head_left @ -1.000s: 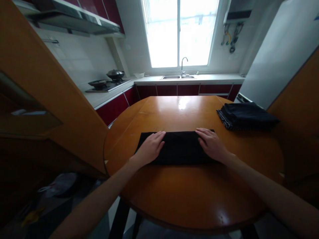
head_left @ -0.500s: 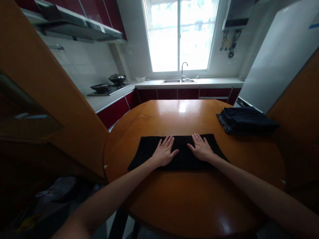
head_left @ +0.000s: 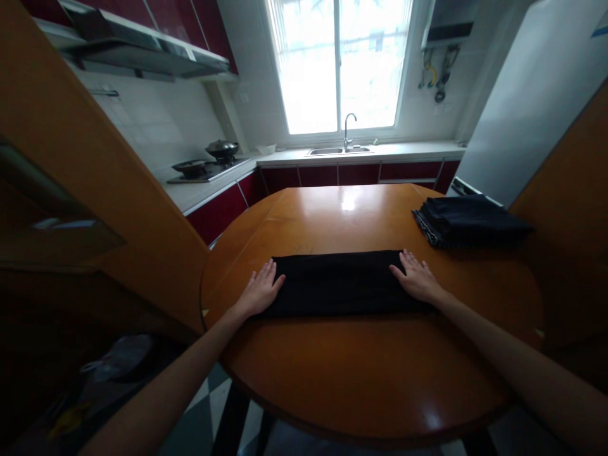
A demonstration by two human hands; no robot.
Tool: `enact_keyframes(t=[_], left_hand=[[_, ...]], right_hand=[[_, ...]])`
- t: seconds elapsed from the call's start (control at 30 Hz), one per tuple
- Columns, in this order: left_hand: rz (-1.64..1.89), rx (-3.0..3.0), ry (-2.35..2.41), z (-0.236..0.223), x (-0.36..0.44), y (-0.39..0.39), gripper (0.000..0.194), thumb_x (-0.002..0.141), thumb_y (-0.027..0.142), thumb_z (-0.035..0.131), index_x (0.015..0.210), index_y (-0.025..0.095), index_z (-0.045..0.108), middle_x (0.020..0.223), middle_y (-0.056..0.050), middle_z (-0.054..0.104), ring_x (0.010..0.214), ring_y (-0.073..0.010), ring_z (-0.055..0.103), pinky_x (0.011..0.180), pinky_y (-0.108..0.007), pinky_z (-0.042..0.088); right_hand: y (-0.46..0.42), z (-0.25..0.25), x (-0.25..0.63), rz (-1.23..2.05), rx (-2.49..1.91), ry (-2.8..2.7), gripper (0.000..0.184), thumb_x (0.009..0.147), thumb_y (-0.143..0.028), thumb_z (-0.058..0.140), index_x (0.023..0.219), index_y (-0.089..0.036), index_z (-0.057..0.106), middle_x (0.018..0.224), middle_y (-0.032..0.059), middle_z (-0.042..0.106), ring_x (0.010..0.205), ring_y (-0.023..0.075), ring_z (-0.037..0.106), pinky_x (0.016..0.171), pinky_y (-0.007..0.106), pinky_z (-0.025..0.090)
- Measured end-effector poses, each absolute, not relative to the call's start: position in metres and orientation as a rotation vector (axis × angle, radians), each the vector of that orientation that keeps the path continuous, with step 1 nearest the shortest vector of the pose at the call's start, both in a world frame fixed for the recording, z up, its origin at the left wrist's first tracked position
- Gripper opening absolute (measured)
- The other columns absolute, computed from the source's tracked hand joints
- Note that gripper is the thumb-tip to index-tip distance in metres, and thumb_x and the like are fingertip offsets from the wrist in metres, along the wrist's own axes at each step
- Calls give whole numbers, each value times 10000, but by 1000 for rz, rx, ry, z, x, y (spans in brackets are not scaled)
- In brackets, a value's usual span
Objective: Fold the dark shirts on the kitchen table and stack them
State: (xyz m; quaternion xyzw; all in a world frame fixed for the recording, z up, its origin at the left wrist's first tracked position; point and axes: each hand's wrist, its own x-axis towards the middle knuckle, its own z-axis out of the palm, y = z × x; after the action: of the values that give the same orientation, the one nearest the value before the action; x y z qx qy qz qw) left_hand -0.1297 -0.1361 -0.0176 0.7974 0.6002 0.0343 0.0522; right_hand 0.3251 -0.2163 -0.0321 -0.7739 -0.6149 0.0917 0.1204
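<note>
A black cloth [head_left: 339, 283], folded into a long flat strip, lies across the middle of a round wooden table [head_left: 370, 373]. My left hand [head_left: 260, 292] rests flat on the strip's left end, fingers stretched out. On the right end lies my right hand [head_left: 417, 278], also flat with fingers spread. Neither hand grips anything.
A stack of folded dark cloths [head_left: 468, 220] sits at the table's far right. A wooden door panel [head_left: 95, 190] stands close on the left. Beyond are a counter with a sink [head_left: 338, 150], a stove with pans [head_left: 204, 163] and a white fridge [head_left: 532, 107].
Both hands slid outward from the middle of the black cloth to its two ends. The strip now lies smoother and narrower.
</note>
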Motion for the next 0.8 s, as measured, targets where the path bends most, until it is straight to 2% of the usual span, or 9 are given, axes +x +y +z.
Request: enact_keyframes(t=[0.17,0.33,0.47,0.53,0.67,0.8], left_hand=[[234,2309,1888,11,-142,-111,723,1031,522,79,1572,85,278,1648,-163,188,1536,-277,132,1201,-524,198],[406,2531,1714,51,-71,-110,614,1052,432,172,1549,111,334,1625,-159,282,1524,-290,203,1199,-532,210],[324,2779,1395,30,17,-141,570,1056,407,243,1541,130,359,1615,-124,325,1514,-260,243,1216,-476,215],[284,2840,1308,9,44,-156,570,1055,406,260,1543,125,353,1618,-124,319,1513,-266,245,1212,-489,224],[304,2885,1300,-17,56,-169,598,1049,425,272,1556,113,326,1640,-129,261,1528,-264,195,1225,-484,186],[300,2879,1286,-16,48,-166,621,1045,454,263,1561,114,325,1645,-121,246,1529,-256,196,1231,-467,179]], right_hand=[[-208,-16,335,137,-2151,-1632,698,1021,-493,207,1516,-31,375,1626,185,275,1521,291,207,1211,545,183],[-192,13,298,-22,-1936,-1764,628,1021,-428,257,1501,-51,408,1601,189,337,1511,292,239,1208,534,202],[-185,6,245,-24,-1889,-1964,572,1016,-350,291,1508,-82,407,1608,180,328,1507,286,249,1196,537,229],[-183,-6,227,-12,-1918,-2032,566,1009,-315,304,1520,-85,388,1616,176,310,1510,281,240,1194,533,228],[-183,-26,216,35,-1974,-2107,592,1006,-319,309,1547,-80,336,1628,168,282,1521,280,203,1200,533,199],[-184,-26,218,78,-1985,-2108,606,1010,-355,299,1563,-107,311,1639,151,264,1526,274,185,1209,513,174]])
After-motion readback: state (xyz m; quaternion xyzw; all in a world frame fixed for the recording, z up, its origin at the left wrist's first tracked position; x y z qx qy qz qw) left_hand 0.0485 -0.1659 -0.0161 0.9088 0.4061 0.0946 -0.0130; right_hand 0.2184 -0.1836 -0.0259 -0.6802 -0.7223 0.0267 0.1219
